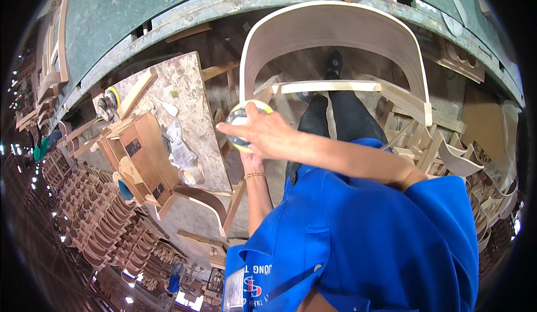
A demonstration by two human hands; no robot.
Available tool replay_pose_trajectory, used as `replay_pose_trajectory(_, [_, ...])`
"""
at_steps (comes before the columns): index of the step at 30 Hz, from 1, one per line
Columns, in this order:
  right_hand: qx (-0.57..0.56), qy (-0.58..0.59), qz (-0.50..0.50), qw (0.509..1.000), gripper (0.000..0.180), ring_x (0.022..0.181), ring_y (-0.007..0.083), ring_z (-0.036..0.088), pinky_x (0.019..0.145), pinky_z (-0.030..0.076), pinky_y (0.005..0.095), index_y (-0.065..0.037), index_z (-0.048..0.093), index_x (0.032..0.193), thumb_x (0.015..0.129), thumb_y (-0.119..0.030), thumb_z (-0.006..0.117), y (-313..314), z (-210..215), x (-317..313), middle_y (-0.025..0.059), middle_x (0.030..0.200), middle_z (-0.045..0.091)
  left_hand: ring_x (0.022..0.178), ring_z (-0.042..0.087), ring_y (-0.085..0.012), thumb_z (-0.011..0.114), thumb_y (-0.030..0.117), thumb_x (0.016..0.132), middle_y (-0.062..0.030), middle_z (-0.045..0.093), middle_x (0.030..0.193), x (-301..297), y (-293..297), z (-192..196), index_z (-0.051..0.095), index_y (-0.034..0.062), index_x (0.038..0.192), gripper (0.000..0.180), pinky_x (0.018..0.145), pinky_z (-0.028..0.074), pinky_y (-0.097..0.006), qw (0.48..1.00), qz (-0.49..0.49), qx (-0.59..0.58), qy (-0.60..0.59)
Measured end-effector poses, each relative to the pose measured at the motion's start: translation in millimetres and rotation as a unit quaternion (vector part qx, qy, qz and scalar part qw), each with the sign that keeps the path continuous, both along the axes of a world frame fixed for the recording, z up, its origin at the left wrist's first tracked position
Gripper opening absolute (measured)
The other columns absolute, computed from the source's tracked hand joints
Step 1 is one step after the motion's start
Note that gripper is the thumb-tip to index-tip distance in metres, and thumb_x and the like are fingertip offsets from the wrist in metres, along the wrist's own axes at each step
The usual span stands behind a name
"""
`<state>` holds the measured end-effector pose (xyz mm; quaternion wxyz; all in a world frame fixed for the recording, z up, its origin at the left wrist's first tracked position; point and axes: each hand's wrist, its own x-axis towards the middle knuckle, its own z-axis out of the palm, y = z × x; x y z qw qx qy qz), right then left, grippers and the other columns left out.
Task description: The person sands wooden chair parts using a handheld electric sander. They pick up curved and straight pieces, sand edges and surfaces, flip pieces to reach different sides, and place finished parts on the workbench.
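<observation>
A round sander [239,139] with a yellow rim and a grey and white middle is between my hands, left of my body. My right hand [263,128] reaches across from the right and grips it from above, fingers bent over its face. Below it, my left hand [253,160] holds the sander from underneath; its fingers are mostly hidden. Just beyond the hands stands a pale wooden frame with a curved bentwood back [335,24] and a straight crossbar [327,87]. The left end of the bentwood comes down close to the sander.
At left, a worn board [196,105] carries a second sander [107,102], a wood strip [137,91] and crumpled plastic [180,147]. Beside it is an open wooden box [142,155]. A green-topped bench [168,4] spans the far side. Stacked curved wood parts [106,222] fill the lower left.
</observation>
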<state>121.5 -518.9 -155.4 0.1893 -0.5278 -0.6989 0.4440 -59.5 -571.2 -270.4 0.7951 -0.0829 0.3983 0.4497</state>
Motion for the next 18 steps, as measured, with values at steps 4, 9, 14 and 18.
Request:
replay_pose_trajectory(4, [-0.041,0.013,-0.004,0.999,0.078,0.087,0.0348,0.057,0.065,0.055,0.0403,-0.035,0.043,0.138,0.069,-0.011,0.071,5,5,-11,0.0216,0.101,0.046,0.121,0.051,-0.0293,0.039,0.047,0.098,-0.0130,0.049,0.135,-7,-6,-9,0.045,0.0055,0.134,0.055,0.102,0.044,-0.047,0.999,0.008,-0.022,0.026])
replay_pose_trajectory(9, [-0.060,0.025,-0.005,0.998,0.077,0.086,0.0365,0.056,0.063,0.055,0.0405,-0.035,0.042,0.138,0.070,-0.011,0.070,5,3,-12,0.0231,0.101,0.046,0.121,0.051,-0.0292,0.038,0.048,0.098,-0.0126,0.050,0.135,-6,-7,-14,0.045,0.0063,0.134,0.056,0.102,0.043,-0.046,0.997,0.013,-0.041,0.061])
replay_pose_trajectory(14, [-0.095,0.049,0.014,0.994,0.078,0.088,0.0383,0.056,0.063,0.055,0.0414,-0.035,0.041,0.139,0.070,-0.010,0.068,9,12,-4,0.0243,0.102,0.047,0.121,0.051,-0.0290,0.038,0.049,0.097,-0.0122,0.050,0.135,-9,-9,-15,0.045,0.0071,0.134,0.056,0.102,0.043,-0.046,0.995,0.021,-0.057,0.076])
replay_pose_trajectory(18, [-0.093,0.040,0.006,0.995,0.078,0.087,0.0385,0.056,0.064,0.055,0.0406,-0.036,0.041,0.139,0.071,-0.009,0.067,13,12,-4,0.0241,0.103,0.047,0.121,0.050,-0.0289,0.037,0.050,0.097,-0.0119,0.050,0.135,-11,-11,-15,0.045,0.0078,0.134,0.057,0.102,0.043,-0.046,0.994,0.024,-0.067,0.086])
